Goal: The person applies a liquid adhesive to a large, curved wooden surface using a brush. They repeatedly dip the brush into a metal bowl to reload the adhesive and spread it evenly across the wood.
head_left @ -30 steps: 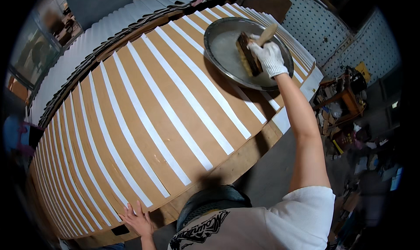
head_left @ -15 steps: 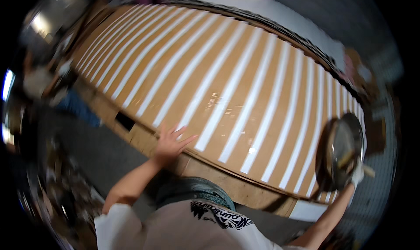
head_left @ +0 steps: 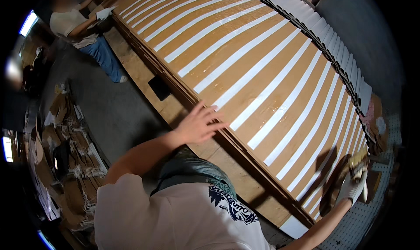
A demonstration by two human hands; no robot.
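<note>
A brown cardboard sheet with white stripes (head_left: 245, 86) tops a stack on a low wooden platform. At its near edge is my bare left hand (head_left: 202, 124), fingers spread, nothing held; whether the fingertips touch the sheet I cannot tell. My right hand (head_left: 353, 188), in a whitish glove, is closed around a wide brush (head_left: 359, 159) beyond the stack's right end. The brush's pale bristles point up and away from me. A dark shadow falls on the striped sheet beside that hand.
Overlapping white strips (head_left: 339, 42) line the far edge. Another person (head_left: 81, 26) stands at the far left, a gloved hand by the stack. Torn cardboard scraps (head_left: 81, 162) lie on the left floor. A perforated grey surface (head_left: 367, 221) is at right.
The round bowl seen by my right hand is no longer distinguishable; the brush is now raised in that hand. My view has turned, and my left hand appears farther right along the edge.
</note>
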